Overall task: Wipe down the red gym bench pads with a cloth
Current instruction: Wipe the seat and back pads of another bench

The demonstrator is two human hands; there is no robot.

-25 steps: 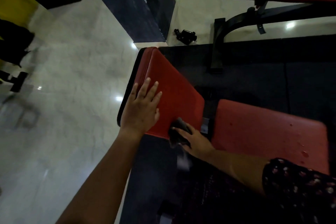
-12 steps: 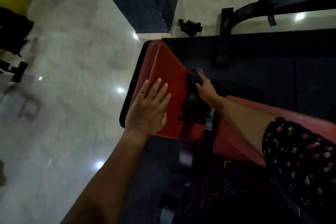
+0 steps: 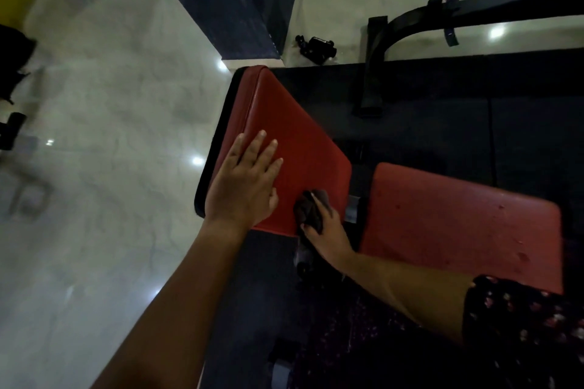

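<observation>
cloth (image 3: 311, 210) on the centre red pad (image 3: 294, 136)
i see the left hand (image 3: 243, 189) flat, fingers spread; the right hand (image 3: 328, 230) fingers bunch the cloth.

Long red bench pad (image 3: 284, 142) with black edging at left, dark cloth (image 3: 311, 210) bunched on its near right corner, second red pad (image 3: 458, 224) just right, spotted, narrow gap between

The left hand (image 3: 243, 186) lies flat on the red pad (image 3: 294, 136), fingers straight, by its left edge. The right hand (image 3: 328, 230) grips a dark cloth (image 3: 311, 208) at that pad's near right corner. A second pad (image 3: 458, 224), red with small spots, sits just beside it.
</observation>
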